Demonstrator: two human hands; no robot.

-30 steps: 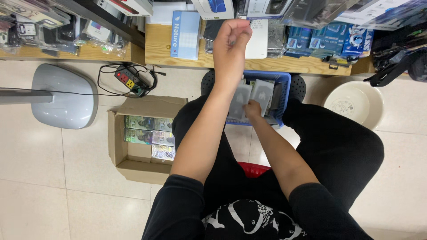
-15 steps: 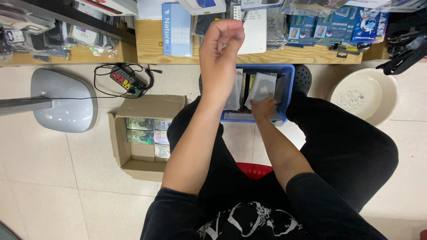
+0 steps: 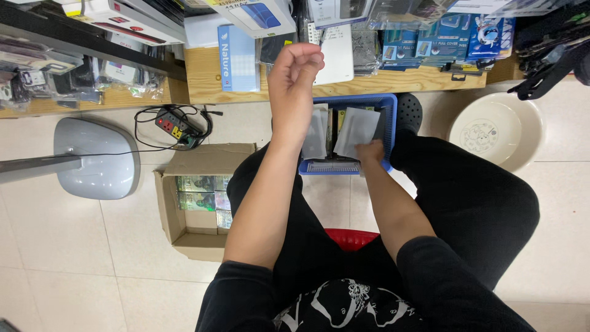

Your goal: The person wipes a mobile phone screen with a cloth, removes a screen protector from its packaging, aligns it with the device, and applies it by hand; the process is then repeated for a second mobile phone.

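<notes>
My left hand point(image 3: 296, 72) is raised well above the floor, in front of the wooden shelf, with its fingers curled into a fist and nothing visible in it. My right hand point(image 3: 370, 151) reaches down into a blue plastic basket point(image 3: 386, 104) between my knees. It grips the lower edge of a pale flat packet point(image 3: 356, 128) that stands upright in the basket. Another clear packet point(image 3: 316, 134) leans at the basket's left side, partly hidden by my left forearm.
An open cardboard box point(image 3: 184, 230) with green packets point(image 3: 198, 184) sits on the tiled floor to my left. Beyond it lie a power strip point(image 3: 168, 122) and a grey stand base point(image 3: 95, 158). A white bowl point(image 3: 495, 130) is at right. A wooden shelf point(image 3: 375, 83) holds packaged goods.
My left fist stays raised, turned slightly. My right hand has shifted a little to the right in the basket, still on the pale packet. The view has tilted down slightly.
</notes>
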